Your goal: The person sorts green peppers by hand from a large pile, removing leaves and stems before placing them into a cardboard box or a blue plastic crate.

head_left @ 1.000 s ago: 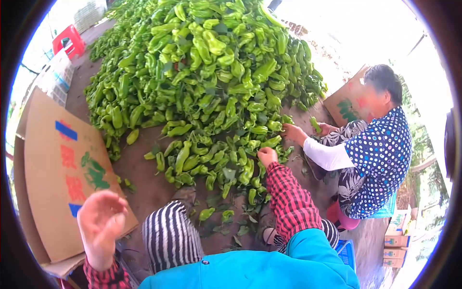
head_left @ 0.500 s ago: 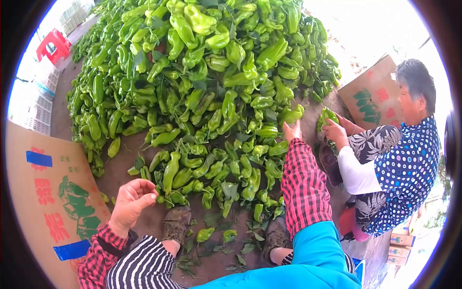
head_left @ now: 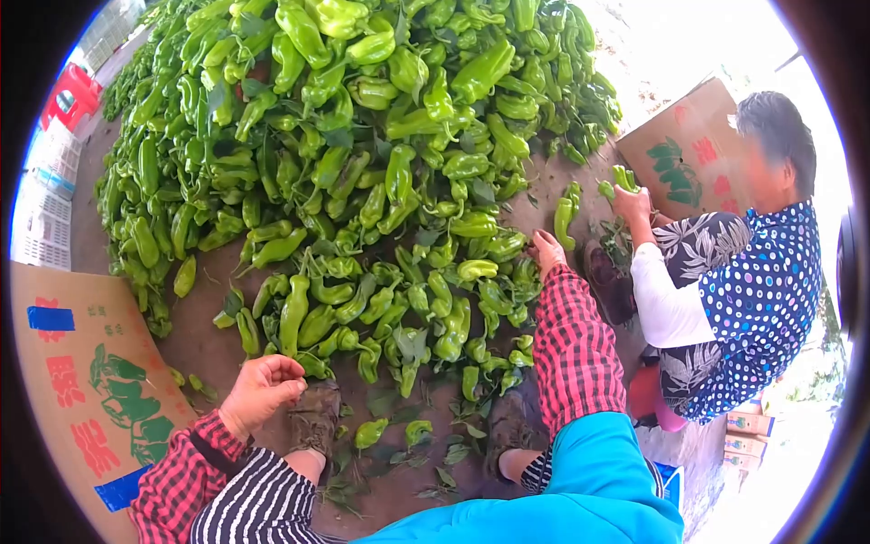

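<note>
Low in the view, my left hand (head_left: 263, 394) hovers above my shoe, fingers half curled, a gap between thumb and forefinger, nothing held. My right hand (head_left: 547, 252) reaches to the right edge of the green pepper heap (head_left: 362, 172), beside some peppers; its fingertips are mostly hidden, and whether it grips one cannot be told. Just past it, a long pepper (head_left: 565, 220) lies on the ground. A pale green pepper (head_left: 477, 269) is to its left.
At right a crouching co-worker (head_left: 752, 272) holds green peppers (head_left: 622, 179), near an upright carton (head_left: 675, 150). Another printed carton (head_left: 91, 363) stands at left, a red stool (head_left: 71, 95) and white crates (head_left: 50, 195) behind it. Loose peppers and leaves (head_left: 370, 433) lie between my shoes.
The pepper in my right hand is no longer seen there, and that hand is lower. The co-worker's hand has lifted. The view has shifted slightly; my left hand stays raised.
</note>
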Tool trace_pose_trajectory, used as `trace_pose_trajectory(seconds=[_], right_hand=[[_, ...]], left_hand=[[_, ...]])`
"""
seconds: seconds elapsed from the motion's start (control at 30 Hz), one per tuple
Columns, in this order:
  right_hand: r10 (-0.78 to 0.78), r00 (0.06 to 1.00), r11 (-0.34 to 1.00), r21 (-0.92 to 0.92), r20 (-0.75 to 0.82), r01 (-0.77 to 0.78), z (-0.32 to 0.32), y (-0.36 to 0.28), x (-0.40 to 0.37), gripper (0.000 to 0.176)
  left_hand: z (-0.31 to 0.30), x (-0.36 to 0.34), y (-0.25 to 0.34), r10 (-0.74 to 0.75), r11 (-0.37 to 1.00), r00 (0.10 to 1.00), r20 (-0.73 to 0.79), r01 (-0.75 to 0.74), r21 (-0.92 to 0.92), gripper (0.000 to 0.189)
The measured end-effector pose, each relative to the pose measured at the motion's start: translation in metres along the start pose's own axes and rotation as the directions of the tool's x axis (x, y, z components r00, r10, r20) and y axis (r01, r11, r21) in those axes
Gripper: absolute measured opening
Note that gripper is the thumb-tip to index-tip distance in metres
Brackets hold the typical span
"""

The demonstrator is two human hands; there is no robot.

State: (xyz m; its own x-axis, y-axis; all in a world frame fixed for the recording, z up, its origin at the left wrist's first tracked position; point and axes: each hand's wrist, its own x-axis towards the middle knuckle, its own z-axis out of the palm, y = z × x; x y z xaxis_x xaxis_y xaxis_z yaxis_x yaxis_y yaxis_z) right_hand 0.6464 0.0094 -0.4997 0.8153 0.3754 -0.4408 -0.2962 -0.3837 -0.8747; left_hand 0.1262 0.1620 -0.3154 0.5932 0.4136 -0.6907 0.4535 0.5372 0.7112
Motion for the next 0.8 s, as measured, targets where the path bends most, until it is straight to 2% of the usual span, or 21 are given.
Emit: trace_pose_trajectory(seconds=[0.03,0.1,0.13,0.17,0.2,0.27,0.3,0.33,0.4,0.43,0.5,0.53,0.57,0.6,0.63,0.67,0.7,0.73,0.77,0.8], right_hand=[[0.002,1.0,1.0,-0.005,-0.004,-0.002,-0.005,0.006,0.0,0.04],[-0.146,0.989,0.982,-0.123,-0.02,0.142,-0.013,0.013,-0.004,0.045],[-0.145,0.989,0.982,-0.129,-0.022,0.141,-0.015,0.015,-0.007,0.045],[-0.289,0.956,0.885,-0.369,0.044,0.284,-0.013,0.018,-0.01,0.049],[-0.404,0.903,0.712,-0.57,0.146,0.41,-0.007,0.016,-0.017,0.053],[-0.416,0.856,0.467,-0.735,0.307,0.491,0.016,-0.008,-0.048,0.066],[-0.311,0.927,0.463,-0.819,0.21,0.34,0.035,-0.024,-0.072,0.062],[-0.31,0.925,0.461,-0.817,0.219,0.348,0.045,-0.028,-0.072,0.062],[-0.19,0.98,0.34,-0.933,0.054,0.118,0.064,-0.039,-0.067,0.07],[-0.23,0.971,0.3,-0.945,0.058,0.128,0.069,-0.042,-0.068,0.063],[-0.269,0.959,0.317,-0.931,0.093,0.179,0.068,-0.06,-0.087,0.057],[-0.316,0.941,0.335,-0.914,0.119,0.228,0.068,-0.071,-0.096,0.052],[-0.356,0.908,0.478,-0.791,0.222,0.381,0.056,-0.051,-0.074,0.045],[-0.354,0.908,0.47,-0.796,0.226,0.381,0.055,-0.057,-0.084,0.045],[-0.154,0.946,0.845,-0.458,0.286,0.276,0.055,-0.067,-0.103,0.043],[0.002,0.908,0.999,-0.037,0.419,0.015,0.054,-0.072,-0.117,0.041],[0.031,0.861,0.987,0.121,0.507,-0.106,0.052,-0.062,-0.117,0.037],[0.025,0.861,0.987,0.124,0.509,-0.102,0.06,-0.073,-0.142,0.037],[0.013,0.823,0.946,0.261,0.568,-0.194,0.072,-0.081,-0.172,0.034],[-0.01,0.785,0.877,0.383,0.619,-0.291,0.085,-0.083,-0.198,0.032]], left_hand=[[0.001,0.001,0.0,0.001,1.0,1.0,0.004,-0.001,0.003,0.018],[0.001,0.006,-0.002,-0.022,0.999,1.0,0.021,0.021,0.042,0.021],[0.002,0.008,-0.003,-0.046,0.995,0.998,0.033,0.043,0.088,0.024],[0.006,0.011,-0.002,-0.047,0.995,0.998,0.037,0.044,0.086,0.024],[0.011,0.015,0.0,-0.033,0.996,0.998,0.051,0.029,0.09,0.024],[0.022,0.02,0.001,-0.022,0.996,0.998,0.062,0.016,0.093,0.023],[0.027,0.021,0.0,-0.045,0.998,0.994,0.104,0.04,0.046,0.023],[0.032,0.023,0.0,-0.062,0.998,0.988,0.145,0.063,-0.003,0.023],[0.037,0.025,0.0,-0.06,0.998,0.987,0.15,0.058,0.016,0.022],[0.038,0.027,-0.001,-0.044,0.999,0.988,0.151,0.042,0.02,0.022],[0.035,0.032,-0.005,-0.026,0.999,0.988,0.152,0.022,0.029,0.022],[0.034,0.034,-0.005,-0.022,1.0,0.988,0.15,0.02,0.018,0.022],[0.035,0.036,-0.004,-0.031,0.999,0.99,0.14,0.035,-0.025,0.022],[0.037,0.037,-0.002,-0.044,0.996,0.99,0.133,0.053,-0.067,0.022],[0.04,0.038,0.001,-0.064,0.996,0.99,0.13,0.071,-0.05,0.024],[0.045,0.039,0.003,-0.063,0.996,0.989,0.132,0.07,-0.054,0.024],[0.05,0.042,0.005,-0.066,0.992,0.985,0.16,0.081,-0.093,0.025],[0.051,0.045,0.005,-0.066,0.987,0.98,0.186,0.091,-0.13,0.026],[0.051,0.053,0.001,-0.058,0.981,0.961,0.269,0.105,-0.163,0.038],[0.055,0.052,0.006,-0.056,0.982,0.961,0.27,0.102,-0.161,0.038]])
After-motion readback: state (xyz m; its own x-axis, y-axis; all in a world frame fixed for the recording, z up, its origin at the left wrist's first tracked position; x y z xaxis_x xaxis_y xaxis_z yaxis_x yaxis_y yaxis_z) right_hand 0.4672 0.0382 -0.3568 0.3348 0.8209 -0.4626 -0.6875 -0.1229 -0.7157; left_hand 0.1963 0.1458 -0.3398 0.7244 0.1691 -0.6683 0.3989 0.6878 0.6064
